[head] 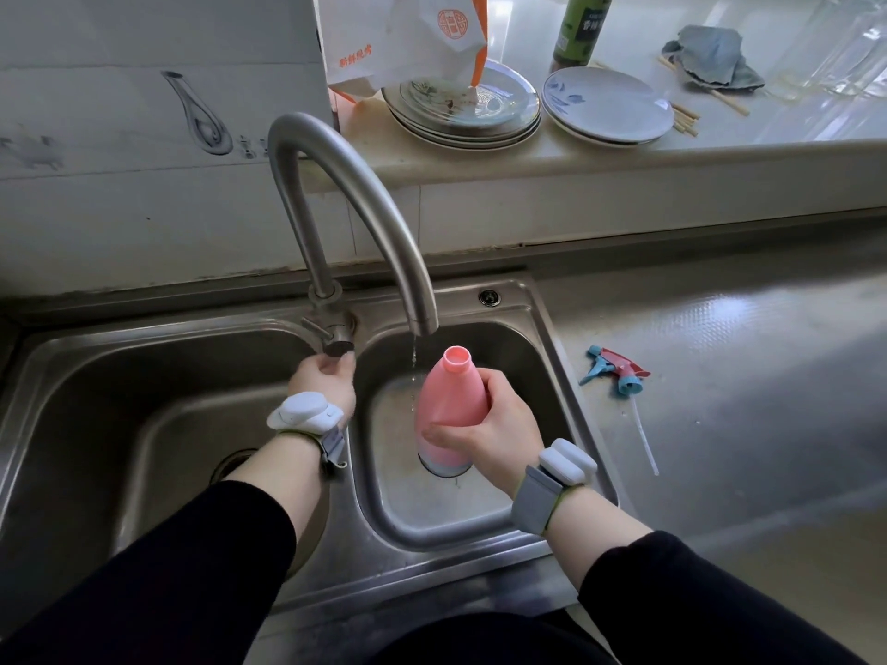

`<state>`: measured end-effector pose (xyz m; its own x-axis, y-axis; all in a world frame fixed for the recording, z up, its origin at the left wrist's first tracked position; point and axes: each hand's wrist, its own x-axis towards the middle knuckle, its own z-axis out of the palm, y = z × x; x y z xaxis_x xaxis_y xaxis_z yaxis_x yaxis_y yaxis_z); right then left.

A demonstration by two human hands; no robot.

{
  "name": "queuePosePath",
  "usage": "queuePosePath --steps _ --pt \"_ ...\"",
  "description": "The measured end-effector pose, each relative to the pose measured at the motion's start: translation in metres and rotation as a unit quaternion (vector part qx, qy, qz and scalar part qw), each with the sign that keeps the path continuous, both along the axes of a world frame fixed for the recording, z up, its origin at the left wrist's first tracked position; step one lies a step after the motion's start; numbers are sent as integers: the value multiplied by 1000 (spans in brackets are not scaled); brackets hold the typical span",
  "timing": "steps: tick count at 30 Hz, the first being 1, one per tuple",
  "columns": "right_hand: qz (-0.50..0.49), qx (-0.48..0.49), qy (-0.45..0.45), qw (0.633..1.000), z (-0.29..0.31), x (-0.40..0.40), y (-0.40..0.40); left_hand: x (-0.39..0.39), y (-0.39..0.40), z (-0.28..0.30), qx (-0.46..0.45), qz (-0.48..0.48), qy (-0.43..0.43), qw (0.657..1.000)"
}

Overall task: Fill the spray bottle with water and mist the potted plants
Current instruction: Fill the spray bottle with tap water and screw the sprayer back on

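Note:
My right hand [485,424] grips a pink spray bottle [449,395] with its top off, held upright over the small right basin of the steel sink [552,338]. A thin stream of water [413,357] falls from the curved faucet spout [422,309] just left of the bottle's open neck [456,360]. My left hand [326,383] holds the faucet handle [338,340] at the tap's base. The blue and red spray head [617,369] with its dip tube lies on the counter to the right of the sink.
The large left basin [120,400] lies beside the small one. On the ledge behind stand stacked plates [480,117], a second plate stack [607,108], a paper bag [408,36], a green bottle [581,31], a cloth [715,55] and chopsticks [684,120]. Grey counter [744,424] spreads right.

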<state>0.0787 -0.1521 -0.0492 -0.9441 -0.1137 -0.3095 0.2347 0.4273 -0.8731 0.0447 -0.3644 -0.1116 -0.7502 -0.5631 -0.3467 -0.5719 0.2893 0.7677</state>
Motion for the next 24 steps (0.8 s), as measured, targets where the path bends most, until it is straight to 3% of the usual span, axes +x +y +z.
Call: queuePosePath --steps 3,7,12,18,24 --pt "-12 15 5 1000 -2 -2 16 20 29 -3 61 1 -17 998" --pt "-15 23 14 1000 -5 -7 37 46 78 5 114 -71 -41 990" --pt "-13 36 12 999 -5 -19 68 55 141 28 158 -162 4 974" --pt "-8 5 -15 1000 -3 -33 100 29 196 39 174 -164 53 970" --pt "34 -58 -76 995 -11 -67 153 11 217 26 124 -159 58 978"
